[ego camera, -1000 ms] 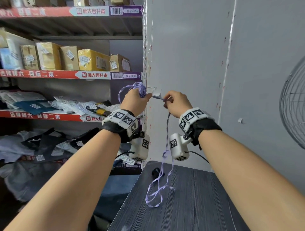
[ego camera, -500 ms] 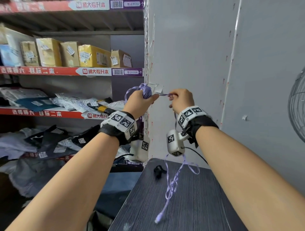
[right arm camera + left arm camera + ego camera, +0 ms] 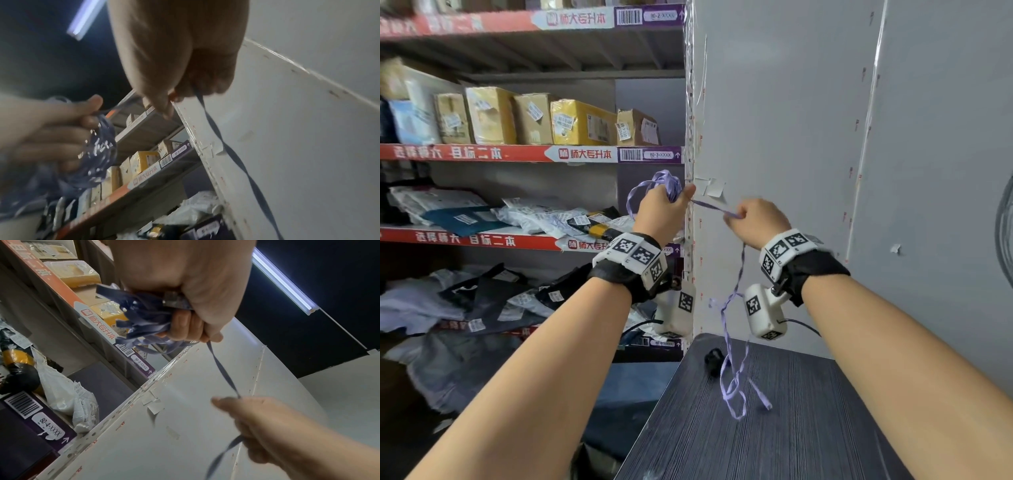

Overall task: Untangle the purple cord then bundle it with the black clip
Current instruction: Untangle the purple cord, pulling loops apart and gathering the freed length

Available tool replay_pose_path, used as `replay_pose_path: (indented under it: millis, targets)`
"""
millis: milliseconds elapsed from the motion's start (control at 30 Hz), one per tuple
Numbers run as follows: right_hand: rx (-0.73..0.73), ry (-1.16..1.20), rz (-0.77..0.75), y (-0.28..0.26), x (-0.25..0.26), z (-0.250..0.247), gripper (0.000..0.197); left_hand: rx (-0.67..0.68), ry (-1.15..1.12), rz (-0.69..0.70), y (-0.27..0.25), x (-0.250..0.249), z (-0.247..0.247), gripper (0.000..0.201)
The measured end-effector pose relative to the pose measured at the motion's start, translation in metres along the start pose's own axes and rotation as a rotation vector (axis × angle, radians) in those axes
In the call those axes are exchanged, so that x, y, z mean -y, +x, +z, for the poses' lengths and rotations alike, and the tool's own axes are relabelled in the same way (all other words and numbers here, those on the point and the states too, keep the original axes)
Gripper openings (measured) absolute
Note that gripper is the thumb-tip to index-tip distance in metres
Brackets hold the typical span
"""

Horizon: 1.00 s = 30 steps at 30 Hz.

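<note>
The purple cord (image 3: pixel 734 301) is a flat ribbon. My left hand (image 3: pixel 664 209) is raised at chest height and grips a gathered wad of its loops (image 3: pixel 144 321). A short taut stretch (image 3: pixel 710 205) runs from that fist to my right hand (image 3: pixel 753 219), which pinches the cord between thumb and curled fingers (image 3: pixel 185 91). Below the right hand the loose tail hangs down and ends in loops (image 3: pixel 736 390) on the dark table (image 3: pixel 791 428). The black clip (image 3: pixel 714 359) lies on the table's far left corner, beside the hanging tail, untouched.
Shelves (image 3: pixel 517 154) stacked with parcels and bagged clothes fill the left. A grey panel wall (image 3: pixel 808 137) stands directly behind my hands. A wire fan guard (image 3: pixel 1005 233) shows at the right edge.
My right hand has drawn away to the right of the left, leaving a longer taut stretch between them. The hanging tail was pulled upward and has dropped back into loops on the table.
</note>
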State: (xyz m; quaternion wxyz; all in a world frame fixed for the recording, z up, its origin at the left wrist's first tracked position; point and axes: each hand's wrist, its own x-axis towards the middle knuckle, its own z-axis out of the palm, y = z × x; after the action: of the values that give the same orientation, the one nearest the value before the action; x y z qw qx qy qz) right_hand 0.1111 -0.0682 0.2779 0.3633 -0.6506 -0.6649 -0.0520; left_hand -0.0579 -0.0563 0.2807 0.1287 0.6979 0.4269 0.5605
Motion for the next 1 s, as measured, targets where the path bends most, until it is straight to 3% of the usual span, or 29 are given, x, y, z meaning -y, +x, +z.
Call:
replay_pose_path:
  millis: [67, 133, 300, 367, 467, 567, 700, 800, 1000]
  targets:
    - [-0.183, -0.046, 0.043, 0.006, 0.004, -0.009, 0.043, -0.009, 0.005, 0.016, 0.003, 0.0, -0.001, 0.051]
    - [-0.309, 0.058, 0.055, 0.015, 0.012, -0.015, 0.044, -0.033, -0.009, 0.025, 0.008, -0.003, -0.004, 0.048]
    - [-0.437, 0.443, -0.042, 0.024, 0.031, -0.009, 0.017, -0.035, -0.037, 0.045, 0.016, -0.008, -0.005, 0.039]
    - [-0.366, 0.458, -0.1, 0.025, 0.031, -0.008, 0.021, -0.03, -0.039, 0.047, 0.016, -0.005, -0.006, 0.038]
    - [-0.227, 0.204, -0.193, 0.026, 0.025, -0.008, 0.032, -0.026, -0.051, 0.048, 0.015, 0.0, -0.008, 0.037]
    - [-0.229, 0.041, -0.234, 0.028, 0.024, -0.01, 0.036, -0.001, -0.097, 0.077, 0.014, 0.001, -0.008, 0.046]
    - [-0.155, 0.185, -0.159, 0.032, 0.026, -0.01, 0.034, 0.112, -0.087, 0.144, 0.011, 0.002, -0.007, 0.052]
    - [0.012, 0.387, -0.105, 0.032, 0.022, -0.014, 0.032, 0.122, -0.106, 0.142, 0.011, 0.004, -0.005, 0.051]
    - [-0.136, 0.437, -0.143, 0.038, 0.02, -0.016, 0.031, 0.038, -0.123, 0.108, 0.014, -0.007, -0.001, 0.046]
